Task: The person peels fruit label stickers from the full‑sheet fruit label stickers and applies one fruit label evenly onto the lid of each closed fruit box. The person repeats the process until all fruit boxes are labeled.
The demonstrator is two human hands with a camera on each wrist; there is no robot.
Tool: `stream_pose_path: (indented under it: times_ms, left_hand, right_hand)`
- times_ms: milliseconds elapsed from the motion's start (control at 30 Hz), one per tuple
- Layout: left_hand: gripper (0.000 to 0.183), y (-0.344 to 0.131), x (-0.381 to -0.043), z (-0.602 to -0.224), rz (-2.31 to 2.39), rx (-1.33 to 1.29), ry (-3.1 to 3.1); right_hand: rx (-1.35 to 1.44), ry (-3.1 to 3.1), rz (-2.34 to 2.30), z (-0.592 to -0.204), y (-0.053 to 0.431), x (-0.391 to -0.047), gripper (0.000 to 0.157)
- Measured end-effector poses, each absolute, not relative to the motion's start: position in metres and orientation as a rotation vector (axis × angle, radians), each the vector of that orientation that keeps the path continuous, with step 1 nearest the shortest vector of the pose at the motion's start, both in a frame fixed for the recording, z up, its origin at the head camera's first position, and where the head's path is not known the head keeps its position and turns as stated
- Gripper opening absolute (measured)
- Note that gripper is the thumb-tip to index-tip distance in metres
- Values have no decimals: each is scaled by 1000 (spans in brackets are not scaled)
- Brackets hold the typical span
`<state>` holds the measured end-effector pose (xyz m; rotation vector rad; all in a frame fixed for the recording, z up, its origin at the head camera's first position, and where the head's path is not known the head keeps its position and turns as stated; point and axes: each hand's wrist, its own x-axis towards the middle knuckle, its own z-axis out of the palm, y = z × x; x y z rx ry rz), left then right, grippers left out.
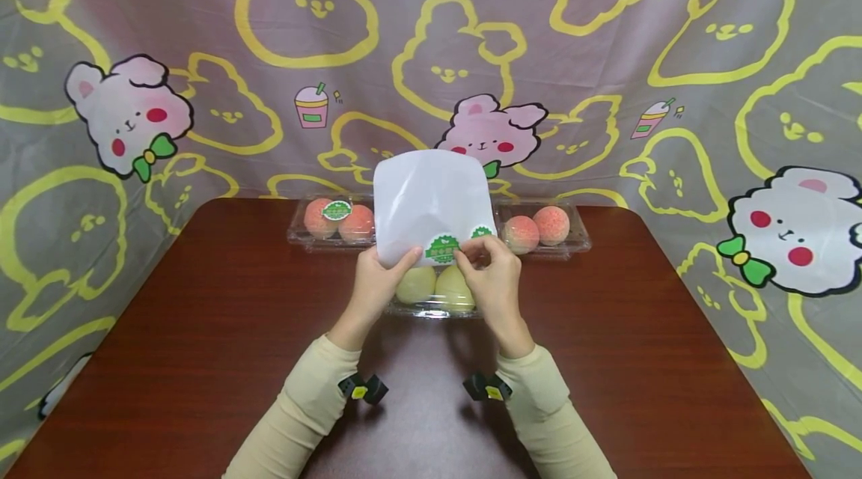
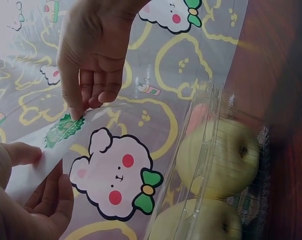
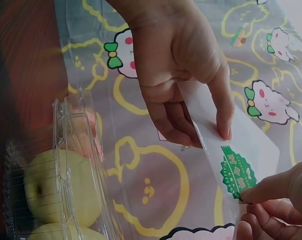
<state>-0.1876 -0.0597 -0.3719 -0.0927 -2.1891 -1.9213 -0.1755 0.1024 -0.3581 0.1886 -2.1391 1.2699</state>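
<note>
My left hand [image 1: 373, 281] grips the lower left part of a white backing sheet [image 1: 431, 187], thumb on the near face and fingers behind. Near the sheet's bottom edge is a round green sticker [image 3: 238, 175] with a toothed rim and white lettering. My right hand [image 1: 494, 281] pinches the edge of this sticker between thumb and index finger. A second green sticker [image 1: 481, 232] shows at the sheet's lower right, partly behind the right hand. Just below and behind the sheet stands a clear plastic box [image 1: 431, 310] with yellow-green, apple-like fruits [image 2: 218, 157] in it.
At the back left, a clear box with peach-like fruits [image 1: 319, 217] bears a green sticker [image 1: 337, 210] on its lid. Similar fruits [image 1: 552, 224] sit in a box at the back right. A patterned curtain [image 1: 592, 90] hangs behind the brown table [image 1: 236, 299].
</note>
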Motion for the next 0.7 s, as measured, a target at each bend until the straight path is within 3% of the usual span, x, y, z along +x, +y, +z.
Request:
stream_pose_path:
  times_ms: [700]
  left_hand:
    - [29, -57, -188, -370, -2024, 65, -2028]
  right_hand:
    - [468, -2075, 1178, -360, 103, -178, 11]
